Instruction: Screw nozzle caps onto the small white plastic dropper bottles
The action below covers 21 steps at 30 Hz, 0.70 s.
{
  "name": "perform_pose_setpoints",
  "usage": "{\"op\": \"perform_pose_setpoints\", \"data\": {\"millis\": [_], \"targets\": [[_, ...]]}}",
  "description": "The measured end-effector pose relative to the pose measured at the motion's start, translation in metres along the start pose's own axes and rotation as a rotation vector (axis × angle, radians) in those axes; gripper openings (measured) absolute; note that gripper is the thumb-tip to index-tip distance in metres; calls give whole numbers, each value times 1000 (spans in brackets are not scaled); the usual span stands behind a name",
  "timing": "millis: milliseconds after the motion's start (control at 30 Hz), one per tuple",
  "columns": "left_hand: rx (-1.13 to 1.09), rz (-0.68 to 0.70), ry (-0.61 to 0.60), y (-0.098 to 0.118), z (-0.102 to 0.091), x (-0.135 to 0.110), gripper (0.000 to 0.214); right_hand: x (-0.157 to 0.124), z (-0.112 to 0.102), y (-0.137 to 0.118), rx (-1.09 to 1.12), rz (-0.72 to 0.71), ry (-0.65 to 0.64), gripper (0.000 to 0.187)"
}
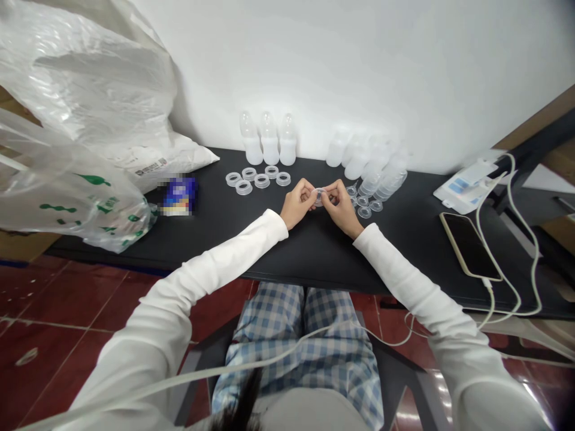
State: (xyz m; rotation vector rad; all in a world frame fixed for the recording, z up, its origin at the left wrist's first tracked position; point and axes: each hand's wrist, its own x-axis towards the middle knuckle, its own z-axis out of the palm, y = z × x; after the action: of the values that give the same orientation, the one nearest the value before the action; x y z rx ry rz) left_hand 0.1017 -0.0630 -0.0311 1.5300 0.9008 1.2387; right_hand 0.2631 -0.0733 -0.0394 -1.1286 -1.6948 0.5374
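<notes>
One clear ring (pixel 319 195) was held over the tabletop (pixel 309 251) between the left hand (pixel 296 205) and the right hand (pixel 342 209). Each grip was closed to a narrow pinch, thumb and fingers on opposite sides of the ring.

Positions, with the clear ring as dial centre:
- Six ring collars (pixel 244 191): between 9 and 10 o'clock, lying flat.
- Three domed bottles (pixel 271 151): near 11 o'clock, upright.
- Frosted bottles (pixel 354 167): between 1 and 2 o'clock, grouped.
- Small clear discs (pixel 364 212): 3 o'clock, just beside the right hand.
- Phone (pixel 471 245): near 4 o'clock, cable (pixel 490 294) connected.
</notes>
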Motion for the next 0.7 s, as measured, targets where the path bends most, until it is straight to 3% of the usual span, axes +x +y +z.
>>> {"op": "perform_pose_setpoints", "data": {"millis": [400,700], "targets": [[178,143,8,4,-5,1,25,2,2,0,257,59,-40,48],[31,4,-65,-6,-3,8,20,0,0,-1,163,32,16,47]]}}
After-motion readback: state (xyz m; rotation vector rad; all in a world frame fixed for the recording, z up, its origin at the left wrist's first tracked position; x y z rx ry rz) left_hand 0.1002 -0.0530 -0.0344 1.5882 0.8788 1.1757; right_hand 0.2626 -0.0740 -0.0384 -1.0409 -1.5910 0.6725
